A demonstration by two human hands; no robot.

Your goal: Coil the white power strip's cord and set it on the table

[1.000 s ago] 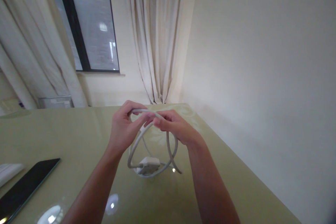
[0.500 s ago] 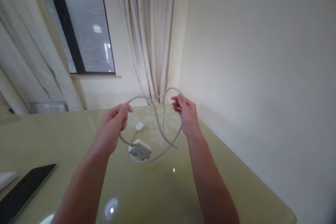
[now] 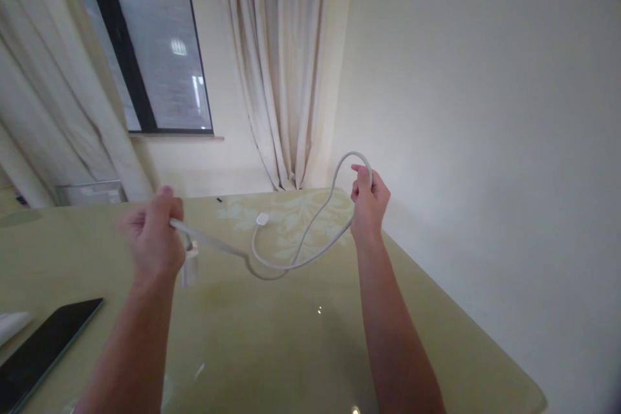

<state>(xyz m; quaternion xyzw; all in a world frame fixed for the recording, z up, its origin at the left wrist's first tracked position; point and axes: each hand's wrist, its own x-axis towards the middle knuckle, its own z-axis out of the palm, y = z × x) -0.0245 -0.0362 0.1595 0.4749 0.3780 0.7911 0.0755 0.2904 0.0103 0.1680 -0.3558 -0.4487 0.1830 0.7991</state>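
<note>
My left hand [image 3: 158,233] is closed round a white power cable [image 3: 213,240], its fingers slightly smeared by motion. Just beside that hand hangs a white block [image 3: 190,265] on the cable, partly hidden by the hand and blurred. Between the hands the cable sags in loose curves above the table. My right hand [image 3: 369,200] pinches a loop of the same cable that arches above its fingers. The cable's small white end piece [image 3: 262,219] is in the middle, near the table's far part; whether it touches the surface I cannot tell.
The glossy greenish table [image 3: 272,343] has a pale leaf pattern toward its far edge. A black tablet-like slab [image 3: 46,349] lies at the left, beside a white object [image 3: 13,326]. A small dark bit [image 3: 219,200] sits at the far edge. The wall [image 3: 475,142] runs along the right side.
My hands have moved apart, the left one further left and the right one slightly right. The white block has swung left with the left hand, and the crossed loops have stretched out.
</note>
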